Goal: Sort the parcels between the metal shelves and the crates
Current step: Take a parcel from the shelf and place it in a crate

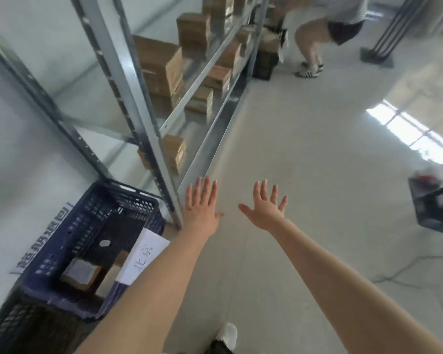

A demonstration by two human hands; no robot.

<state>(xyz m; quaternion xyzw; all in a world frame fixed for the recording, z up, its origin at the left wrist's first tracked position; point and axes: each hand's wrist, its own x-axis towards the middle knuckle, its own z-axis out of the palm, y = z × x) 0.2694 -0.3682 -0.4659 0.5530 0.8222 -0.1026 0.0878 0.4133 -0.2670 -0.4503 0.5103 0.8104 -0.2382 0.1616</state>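
Your left hand (201, 208) and right hand (265, 210) are spread flat and empty over the floor (304, 149), the left just beside the near upright (136, 118) of the metal shelves (205, 71). Parcels (161, 70) line the shelf boards, and one lies in the blue crate (62, 254) at the shelves' near end. A hasty reach could knock your knuckles on that upright.

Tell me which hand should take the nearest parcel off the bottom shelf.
Probably the left. The left hand is open, empty and right beside the shelf upright, closest to that cardboard parcel. The right hand, also empty, is out over bare floor, farther from it.
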